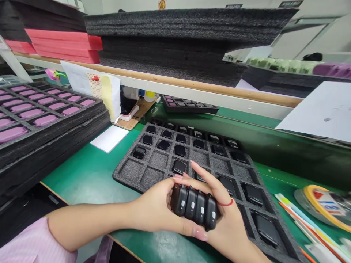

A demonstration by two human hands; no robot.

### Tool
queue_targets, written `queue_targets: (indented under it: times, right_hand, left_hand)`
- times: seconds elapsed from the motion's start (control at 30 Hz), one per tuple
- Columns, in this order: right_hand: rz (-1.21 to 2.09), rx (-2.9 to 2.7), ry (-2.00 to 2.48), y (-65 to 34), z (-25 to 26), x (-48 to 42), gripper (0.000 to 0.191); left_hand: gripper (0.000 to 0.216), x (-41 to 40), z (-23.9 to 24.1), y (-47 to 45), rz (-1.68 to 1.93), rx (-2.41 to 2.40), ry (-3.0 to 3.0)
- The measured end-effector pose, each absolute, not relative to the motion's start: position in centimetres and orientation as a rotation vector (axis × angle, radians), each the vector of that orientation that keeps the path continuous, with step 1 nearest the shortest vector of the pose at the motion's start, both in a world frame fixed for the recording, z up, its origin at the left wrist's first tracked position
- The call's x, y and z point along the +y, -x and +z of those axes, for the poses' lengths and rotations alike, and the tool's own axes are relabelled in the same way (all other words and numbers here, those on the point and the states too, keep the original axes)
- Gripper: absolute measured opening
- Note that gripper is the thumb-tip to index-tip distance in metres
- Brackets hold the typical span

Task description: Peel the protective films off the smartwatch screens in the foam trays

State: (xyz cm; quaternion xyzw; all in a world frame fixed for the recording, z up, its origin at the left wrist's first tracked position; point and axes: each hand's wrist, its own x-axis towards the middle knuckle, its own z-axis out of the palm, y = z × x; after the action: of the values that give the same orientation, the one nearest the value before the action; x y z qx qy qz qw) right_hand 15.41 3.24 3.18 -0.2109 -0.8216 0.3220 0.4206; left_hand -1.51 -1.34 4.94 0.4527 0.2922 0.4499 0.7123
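Note:
A row of several black smartwatch cases (193, 205), pressed side by side, is held between my two hands above the near edge of a foam tray. My left hand (156, 206) grips the row from the left, thumb along the near side. From the right, my right hand (226, 219) closes around the other end, its forefinger stretched out and a red cord at a finger's base. Under and beyond the hands lies the black foam tray (131, 170), with dark watch cases (179, 166) in many compartments. My right hand and the row hide part of the tray.
Stacked foam trays (90, 113) with purple pieces stand at left. White paper (109, 138) lies on the green table (85, 171). A yellow-rimmed tape roll (326, 206) and thin coloured sticks (309, 223) are at right. A shelf (175, 84) bearing foam stacks crosses behind.

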Motion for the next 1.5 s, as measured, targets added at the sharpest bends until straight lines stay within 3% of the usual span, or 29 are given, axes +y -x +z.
queue_targets:
  times: [0.3, 0.6, 0.73, 0.87, 1.1, 1.4, 1.5]
  right_hand:
    - [0.857, -2.054, 0.576, -15.5, 3.1, 3.1, 0.081]
    - [0.804, -2.106, 0.552, -15.8, 3.8, 3.3, 0.091]
    - [0.84, -2.097, 0.528, -15.9, 3.9, 3.3, 0.093]
    - [0.827, -2.083, 0.545, -15.7, 3.8, 3.3, 0.09]
    - [0.753, -2.13, 0.524, -15.6, 3.9, 3.2, 0.086]
    - [0.758, -2.134, 0.535, -15.6, 4.1, 3.2, 0.087]
    - [0.757, -2.123, 0.517, -15.6, 4.1, 3.2, 0.085]
  left_hand:
    - [0.052, -1.2, 5.0, 1.4, 0.951, 0.665, -1.009]
    - [0.039, -1.1, 4.8, 1.4, 0.984, 0.609, -0.926]
    - [0.052, -1.3, 5.3, 1.1, 0.986, 0.656, -0.967]
    - [0.058, -1.4, 5.4, 1.0, 1.026, 0.718, -1.035]
    - [0.049, -1.2, 5.4, 1.3, 0.997, 0.687, -1.06]
    - [0.064, -1.1, 5.0, 1.1, 1.007, 0.707, -1.088]
    - [0.057, -1.4, 4.8, 1.4, 0.972, 0.629, -1.089]
